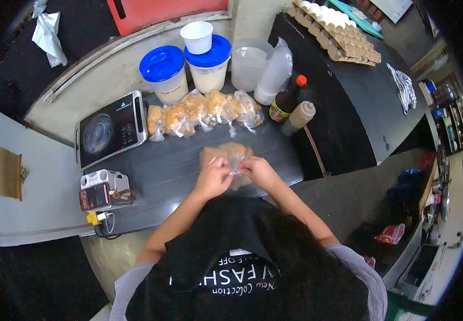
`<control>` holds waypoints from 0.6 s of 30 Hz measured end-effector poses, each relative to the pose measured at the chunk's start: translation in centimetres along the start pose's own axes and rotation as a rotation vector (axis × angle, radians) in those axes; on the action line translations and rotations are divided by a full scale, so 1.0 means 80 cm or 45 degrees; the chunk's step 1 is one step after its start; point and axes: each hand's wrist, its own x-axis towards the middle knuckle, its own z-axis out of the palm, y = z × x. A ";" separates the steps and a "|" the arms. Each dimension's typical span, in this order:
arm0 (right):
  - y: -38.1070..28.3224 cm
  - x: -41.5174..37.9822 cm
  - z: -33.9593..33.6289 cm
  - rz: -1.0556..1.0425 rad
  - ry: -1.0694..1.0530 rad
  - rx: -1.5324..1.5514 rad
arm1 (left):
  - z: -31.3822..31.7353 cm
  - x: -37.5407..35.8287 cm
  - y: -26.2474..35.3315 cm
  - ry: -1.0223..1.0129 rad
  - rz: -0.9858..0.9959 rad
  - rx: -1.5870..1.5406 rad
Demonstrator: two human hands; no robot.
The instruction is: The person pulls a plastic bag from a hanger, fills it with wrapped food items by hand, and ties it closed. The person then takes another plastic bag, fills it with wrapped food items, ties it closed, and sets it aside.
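Observation:
A clear plastic bag (222, 152) with light-brown food inside lies on the dark table in front of me. My left hand (213, 178) pinches the gathered neck of this bag from the left. From the right, my right hand (259, 173) grips the same twisted plastic, its fingertips close to those of the left. Whether the neck has a knot in it is hidden by the fingers. Behind the bag stands a row of several similar bags (179, 120), closed at the top and filled with golden-brown pieces.
An induction cooker (111, 128) and a phone (95, 197) leaning on a white box are at left. Blue-lidded tubs (169, 88), a translucent container (248, 67), a dark sauce bottle (285, 102) and a squeeze bottle (299, 119) line the back. Egg trays (344, 40) sit farther right.

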 end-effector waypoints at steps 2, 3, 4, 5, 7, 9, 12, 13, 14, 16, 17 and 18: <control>-0.004 -0.002 -0.014 0.057 -0.106 0.035 | 0.000 0.000 0.008 -0.008 -0.024 0.039; -0.004 -0.003 -0.019 0.085 -0.158 0.052 | 0.003 0.000 0.009 0.009 -0.025 0.054; -0.002 -0.003 -0.023 0.052 -0.157 0.056 | 0.007 -0.001 0.009 0.025 -0.025 0.069; 0.001 -0.003 -0.026 0.021 -0.156 0.060 | 0.010 -0.002 0.011 0.039 -0.025 0.083; 0.009 -0.002 -0.029 -0.030 -0.179 0.003 | 0.012 -0.003 0.020 0.077 -0.054 0.073; 0.024 0.002 -0.024 -0.071 -0.219 -0.121 | 0.014 -0.006 0.024 0.129 -0.087 0.077; 0.047 0.011 -0.019 -0.089 -0.152 -0.109 | 0.012 -0.025 0.008 0.232 -0.198 0.117; 0.055 0.011 -0.017 -0.084 -0.108 -0.091 | 0.009 -0.036 -0.002 0.266 -0.271 0.137; 0.062 0.012 -0.015 -0.079 -0.065 -0.072 | 0.006 -0.048 -0.012 0.300 -0.343 0.158; 0.063 0.012 -0.013 -0.061 -0.032 -0.060 | 0.008 -0.064 -0.023 0.251 -0.440 0.108; 0.062 0.011 -0.011 -0.048 -0.044 -0.069 | 0.013 -0.073 -0.026 0.241 -0.445 0.054; 0.054 0.011 -0.012 -0.032 -0.055 -0.079 | 0.013 -0.077 -0.026 0.229 -0.450 -0.003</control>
